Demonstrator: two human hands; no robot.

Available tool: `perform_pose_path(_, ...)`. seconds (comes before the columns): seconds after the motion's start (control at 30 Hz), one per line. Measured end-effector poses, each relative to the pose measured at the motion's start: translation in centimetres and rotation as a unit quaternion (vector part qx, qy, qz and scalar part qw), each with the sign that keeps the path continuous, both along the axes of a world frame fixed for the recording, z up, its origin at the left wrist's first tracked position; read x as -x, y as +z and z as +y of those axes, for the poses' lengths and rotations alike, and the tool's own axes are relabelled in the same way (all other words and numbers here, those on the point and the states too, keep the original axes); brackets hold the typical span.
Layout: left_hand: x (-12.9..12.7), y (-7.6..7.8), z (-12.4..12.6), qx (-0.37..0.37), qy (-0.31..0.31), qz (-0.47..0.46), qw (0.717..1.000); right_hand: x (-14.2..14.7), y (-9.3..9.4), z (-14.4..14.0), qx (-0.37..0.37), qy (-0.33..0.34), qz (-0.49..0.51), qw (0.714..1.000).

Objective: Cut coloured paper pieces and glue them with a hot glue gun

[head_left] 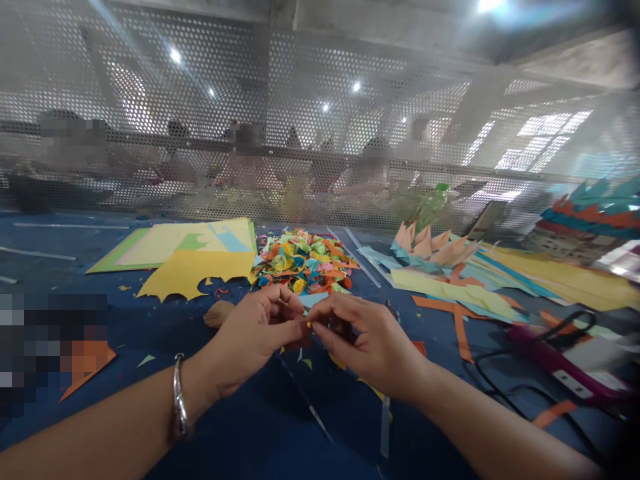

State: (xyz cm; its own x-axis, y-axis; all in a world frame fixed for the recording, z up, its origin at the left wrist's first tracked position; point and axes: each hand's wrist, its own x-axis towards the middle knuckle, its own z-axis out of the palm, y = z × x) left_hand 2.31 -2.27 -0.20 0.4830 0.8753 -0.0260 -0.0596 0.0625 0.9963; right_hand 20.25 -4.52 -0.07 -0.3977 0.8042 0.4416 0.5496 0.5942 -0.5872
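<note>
Far to the left of both hands, a stack of coloured paper sheets (190, 243) lies flat on the blue desk (60, 267), with a yellow sheet (193, 272) cut to a jagged edge just in front of it.

The left hand (250, 337), a metal bangle (179, 399) on its wrist, is curled with thumb and fingertips pinched together. It meets the right hand (367, 340), whose fingers are pinched the same way. Between the two grips sits a tiny scrap of paper (309, 325), yellow where it shows; both hands seem clenched on it, though most of it is hidden by the fingers. By the look of it, the step in hand is folding or creasing this small piece. The next move would call for fine fingertip pressure and a steady hold, since the scrap is so small.

Just beyond the grips lies a heap of small folded paper pieces (303, 261) in many colours. Paper offcuts (305, 360) lie scattered beneath the hands.

To the right of the right hand are long paper strips (450, 293), orange, yellow and blue, with a row of folded peach-coloured points (430, 245) behind them. Farther right, a pink tool (560, 363) with a black cord (505, 393) rests on the desk.
</note>
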Motion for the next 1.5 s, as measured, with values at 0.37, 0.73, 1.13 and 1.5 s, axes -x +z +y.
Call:
perform_pose_path(0.37,-0.05,0.31,-0.02,-0.025,0.006,0.029,0.999,-0.05,0.02,-0.12,0.019,0.014,0.004,1.000)
perform_pose_path(0.73,0.08,0.12,-0.13,-0.044,0.005,0.037,0.998,0.01,0.06,-0.13,0.019,0.014,-0.002,1.000)
perform_pose_path(1.13,-0.05,-0.41,-0.18,-0.041,0.020,0.027,0.999,-0.03,0.01,-0.17,0.031,0.008,-0.004,0.999)
perform_pose_path(1.5,-0.10,-0.15,-0.21,-0.057,0.029,0.025,0.998,0.27,0.30,-0.11,0.042,0.013,0.007,0.999)
